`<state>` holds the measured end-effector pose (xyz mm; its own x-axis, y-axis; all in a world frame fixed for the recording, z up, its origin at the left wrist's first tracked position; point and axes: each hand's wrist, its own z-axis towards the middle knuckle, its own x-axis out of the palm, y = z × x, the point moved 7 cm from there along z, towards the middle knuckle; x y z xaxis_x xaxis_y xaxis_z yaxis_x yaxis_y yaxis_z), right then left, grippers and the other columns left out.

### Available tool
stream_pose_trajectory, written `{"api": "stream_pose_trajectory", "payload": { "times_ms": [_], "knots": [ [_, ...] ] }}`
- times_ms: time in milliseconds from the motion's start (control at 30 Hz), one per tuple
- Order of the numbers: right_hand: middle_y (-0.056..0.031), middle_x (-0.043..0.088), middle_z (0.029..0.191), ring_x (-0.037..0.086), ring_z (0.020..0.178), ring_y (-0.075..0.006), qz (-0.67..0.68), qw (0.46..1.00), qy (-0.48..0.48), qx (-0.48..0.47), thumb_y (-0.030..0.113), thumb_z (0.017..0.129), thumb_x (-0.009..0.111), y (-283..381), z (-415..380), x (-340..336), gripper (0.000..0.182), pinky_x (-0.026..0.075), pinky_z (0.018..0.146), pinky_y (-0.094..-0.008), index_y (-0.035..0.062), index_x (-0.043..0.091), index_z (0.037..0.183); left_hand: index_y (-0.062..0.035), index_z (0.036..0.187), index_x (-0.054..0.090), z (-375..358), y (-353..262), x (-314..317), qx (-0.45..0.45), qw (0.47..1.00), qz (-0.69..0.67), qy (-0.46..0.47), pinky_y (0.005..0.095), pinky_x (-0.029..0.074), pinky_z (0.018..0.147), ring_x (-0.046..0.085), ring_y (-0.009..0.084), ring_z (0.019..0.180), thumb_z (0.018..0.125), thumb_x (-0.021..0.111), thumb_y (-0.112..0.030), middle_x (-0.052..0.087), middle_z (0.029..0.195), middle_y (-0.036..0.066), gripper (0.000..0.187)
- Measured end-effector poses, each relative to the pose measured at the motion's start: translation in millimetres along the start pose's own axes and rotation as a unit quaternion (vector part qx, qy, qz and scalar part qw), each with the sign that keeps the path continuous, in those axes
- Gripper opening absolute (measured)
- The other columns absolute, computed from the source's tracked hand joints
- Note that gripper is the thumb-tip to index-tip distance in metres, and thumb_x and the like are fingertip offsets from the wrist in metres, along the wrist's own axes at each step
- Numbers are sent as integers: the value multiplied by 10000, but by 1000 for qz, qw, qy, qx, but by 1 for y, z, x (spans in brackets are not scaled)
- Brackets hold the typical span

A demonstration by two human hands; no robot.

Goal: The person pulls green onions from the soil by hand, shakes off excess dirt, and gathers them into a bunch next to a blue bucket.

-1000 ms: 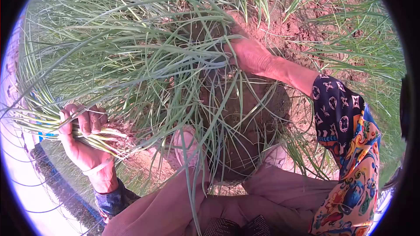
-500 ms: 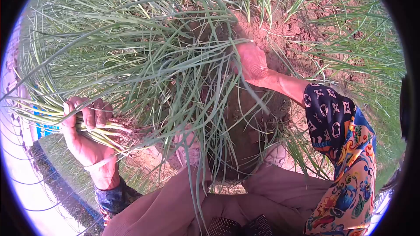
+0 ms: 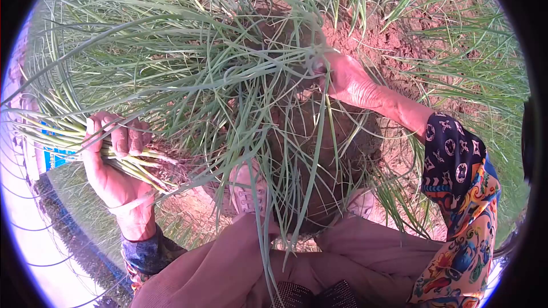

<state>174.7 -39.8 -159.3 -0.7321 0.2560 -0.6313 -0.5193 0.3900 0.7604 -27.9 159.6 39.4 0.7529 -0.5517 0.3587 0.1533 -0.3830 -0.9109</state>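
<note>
My left hand (image 3: 117,159) is closed round a bunch of spring onions (image 3: 140,162), its pale stalks and soil-covered reddish roots pointing right. The bunch's green ends stick out to the left. At the upper right, my right hand (image 3: 345,77) has its fingers curled in at the edge of a loose mass of long green spring onion leaves (image 3: 245,88). Several leaves meet at its fingertips, which are partly covered, and one hangs down below. This leafy mass spreads over the dark brown patch (image 3: 311,165) between my legs.
Reddish soil (image 3: 388,40) shows at the upper right, with rows of growing green plants (image 3: 485,80) beside it. My shoe (image 3: 249,194) stands near the middle, below the leaves. A blue and white printed item (image 3: 52,151) lies at the left edge.
My right hand has moved slightly right and down, and its curled fingers show more. My left hand still holds its bunch in nearly the same place.
</note>
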Motion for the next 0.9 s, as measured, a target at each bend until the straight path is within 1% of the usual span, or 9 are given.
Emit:
{"api": "stream_pose_trajectory", "payload": {
  "times_ms": [100, 133, 267, 400, 467, 533, 667, 767, 900],
  "knots": [
    [-186, 622, 836, 609, 852, -370, -64, 992, 64, -87, 86, 742, 580, -9, 13, 18, 167, 488, 747, -442, 16, 594, 894, -77, 918, 472, 3, 1, 7, 0, 999, 11, 46, 260, 315, 584, 342, 120, 540, 941, 459, -243, 363, 592, -5, 168],
    [-184, 634, 793, 624, 824, -362, -63, 991, 90, -71, 69, 726, 580, -6, 16, 21, 154, 492, 737, -442, 16, 599, 869, -76, 919, 471, 2, 1, 7, -1, 999, 12, 39, 261, 318, 580, 342, 122, 539, 942, 459, -245, 365, 591, -4, 171],
    [-143, 645, 742, 654, 763, -303, -299, 935, 160, -107, 61, 697, 597, 13, 14, 27, 110, 509, 662, -394, 50, 631, 802, -75, 923, 470, 1, 2, 6, -7, 1000, 1, 30, 267, 331, 576, 347, 128, 539, 943, 457, -253, 373, 588, 0, 180],
    [-111, 597, 979, 599, 946, -287, -337, 917, 168, -133, 32, 666, 609, 17, 6, 42, 313, 483, 783, -399, 118, 622, 967, -75, 933, 468, 2, 2, 3, -16, 999, -4, 32, 270, 338, 579, 354, 129, 542, 942, 458, -264, 386, 586, 2, 189],
    [-104, 588, 987, 601, 933, -284, -327, 915, 161, -175, 29, 674, 604, 10, 5, 49, 313, 482, 780, -400, 129, 625, 969, -76, 939, 468, 2, 1, 5, -14, 1000, 12, 21, 269, 337, 580, 355, 129, 543, 940, 460, -266, 389, 585, 2, 191],
    [-94, 589, 924, 607, 898, -282, -324, 914, 200, -141, 29, 677, 617, 12, 6, 41, 279, 491, 769, -399, 130, 632, 936, -76, 941, 468, 2, 1, 4, -10, 1000, 6, 25, 268, 334, 582, 354, 128, 541, 939, 462, -267, 391, 582, 1, 191],
    [-96, 603, 871, 612, 866, -286, -244, 948, 109, -171, 32, 676, 637, -4, 10, 35, 247, 500, 729, -383, 116, 639, 908, -77, 945, 468, 3, 3, 5, -14, 999, 8, 49, 264, 322, 586, 350, 123, 537, 935, 467, -266, 389, 578, -1, 190],
    [-115, 608, 832, 608, 835, -292, -73, 992, 33, -97, 15, 697, 643, -21, 11, 20, 204, 501, 672, -365, 96, 637, 884, -78, 942, 466, 3, 3, 8, -11, 998, 7, 60, 264, 308, 578, 347, 118, 534, 935, 465, -265, 387, 579, -4, 188],
    [-179, 610, 807, 600, 801, -370, 68, 997, 43, 21, 29, 717, 592, -35, 13, 17, 211, 484, 682, -426, 48, 615, 926, -81, 919, 464, 1, 3, 9, -10, 999, 12, 39, 266, 298, 567, 343, 115, 532, 938, 456, -261, 382, 579, -7, 182]
  ]
}}
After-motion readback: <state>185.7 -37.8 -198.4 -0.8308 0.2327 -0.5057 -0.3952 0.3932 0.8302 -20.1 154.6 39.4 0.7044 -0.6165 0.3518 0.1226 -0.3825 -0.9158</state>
